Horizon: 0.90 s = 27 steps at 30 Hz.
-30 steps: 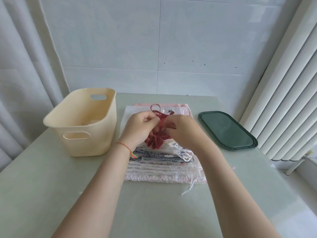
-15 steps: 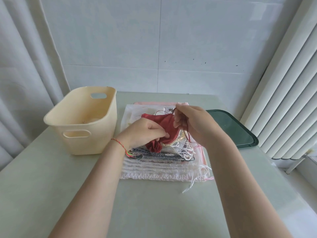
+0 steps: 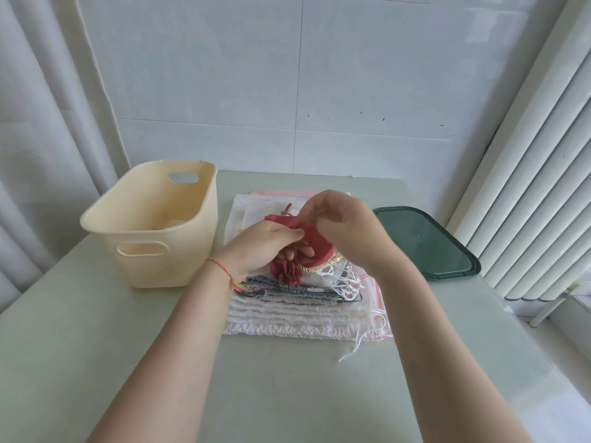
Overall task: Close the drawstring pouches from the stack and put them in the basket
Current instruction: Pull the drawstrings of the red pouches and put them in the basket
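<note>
1. Above the stack of pouches [image 3: 297, 310] at the middle of the counter [image 3: 96, 362], one red pouch [image 3: 315, 243] is held up by two hands.
2. The left hand [image 3: 260, 247] grips the red pouch from the left, fingers curled round its cloth; the right hand [image 3: 343, 230] pinches its upper right part.
3. The red pouch's long axis runs from far to near: its gathered, ruffled end points toward the person, and a small cord loop sticks out at the far end.
4. One cream basket [image 3: 153, 225] stands just left of the stack, its long axis also far-to-near.
5. One dark green lid [image 3: 425, 243] lies flat to the right.
6. The number of pouches in the stack cannot be counted; loose white cords trail off its right side.
</note>
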Available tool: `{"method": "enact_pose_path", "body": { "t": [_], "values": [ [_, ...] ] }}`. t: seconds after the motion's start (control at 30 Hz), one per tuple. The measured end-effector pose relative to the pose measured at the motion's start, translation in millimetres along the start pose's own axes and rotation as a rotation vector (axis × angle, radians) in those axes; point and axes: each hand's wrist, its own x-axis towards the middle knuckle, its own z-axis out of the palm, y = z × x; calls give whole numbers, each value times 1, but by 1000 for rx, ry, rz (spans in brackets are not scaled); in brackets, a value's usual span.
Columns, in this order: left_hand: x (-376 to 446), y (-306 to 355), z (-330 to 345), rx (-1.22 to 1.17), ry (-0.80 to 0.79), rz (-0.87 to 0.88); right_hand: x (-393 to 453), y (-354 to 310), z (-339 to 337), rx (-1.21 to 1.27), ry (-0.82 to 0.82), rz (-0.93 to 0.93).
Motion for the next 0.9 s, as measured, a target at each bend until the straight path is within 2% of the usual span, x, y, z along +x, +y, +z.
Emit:
{"method": "enact_pose_path", "body": {
  "t": [0.1, 0.33, 0.53, 0.6, 0.67, 0.8, 0.83, 0.9],
  "values": [
    [1, -1, -1, -11, 43, 6, -2, 4, 6, -200, -144, -36],
    [1, 0, 0, 24, 45, -18, -3, 3, 4, -428, -133, -17],
    [0, -1, -2, 51, 68, -14, -3, 1, 5, -518, -85, -10],
    [0, -1, -2, 38, 85, -6, -2, 0, 6, -640, -52, -32],
    [1, -2, -3, 26, 124, -10, 0, -1, 2, -801, 23, -13],
    [3, -5, -6, -74, 168, -28, -1, 2, -26, -1079, 301, 133],
    [2, -4, -5, -106, 174, -31, -3, 3, -32, -1114, 320, 159],
    [1, -1, -3, -144, 171, -35, -6, -1, -37, -1074, 204, 146]
  ]
}}
